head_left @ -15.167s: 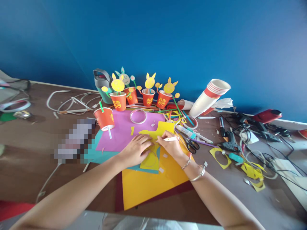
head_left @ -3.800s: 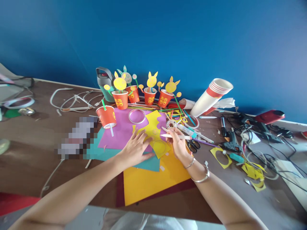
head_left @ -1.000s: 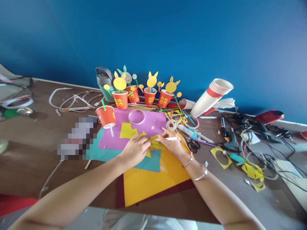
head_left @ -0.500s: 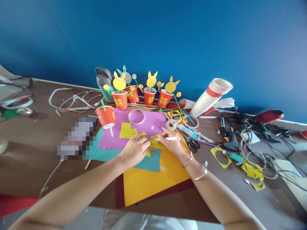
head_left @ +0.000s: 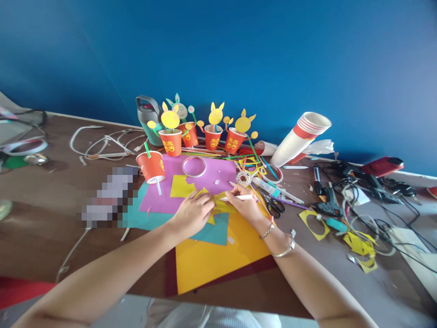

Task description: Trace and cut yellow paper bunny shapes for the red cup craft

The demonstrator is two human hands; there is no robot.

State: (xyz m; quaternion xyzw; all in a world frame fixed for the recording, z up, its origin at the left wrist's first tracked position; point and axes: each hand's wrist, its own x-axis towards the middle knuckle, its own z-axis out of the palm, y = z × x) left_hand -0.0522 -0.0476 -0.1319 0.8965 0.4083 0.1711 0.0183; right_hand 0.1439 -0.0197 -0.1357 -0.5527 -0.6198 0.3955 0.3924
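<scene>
Your right hand (head_left: 245,205) pinches a slim white pen (head_left: 243,197) between thumb and fingers, its tip pointing left, at or just above a cut-edged sheet of bright yellow paper (head_left: 180,187); your left hand (head_left: 193,213) rests on that same sheet, fingers close together and curved, though the thumb side is hidden, so whether it also pinches an edge you cannot tell from here. The yellow sheet lies between and under your hands, over a purple paper sheet (head_left: 155,200) and a turquoise paper sheet (head_left: 215,233); a large orange-yellow paper sheet (head_left: 205,269) spreads on the near side. A round ring of tape (head_left: 194,176) sits on the purple, far of your left hand; black-handled scissors (head_left: 279,208) lie just right of your right hand.

Farther off, four red paper cups (head_left: 170,143) with gold lettering carry paper rabbit heads and round paws, and look finished; a tilted red paper cup (head_left: 150,166) on the left has a green straw (head_left: 146,149) but no rabbit head, so it seems only partly made. The marks under your pen are too faint to judge; the yellow paper's shapes there appear not yet cut free; yellow paper offcuts (head_left: 321,233) with round holes, far right, suggest other discs are already cut.
</scene>
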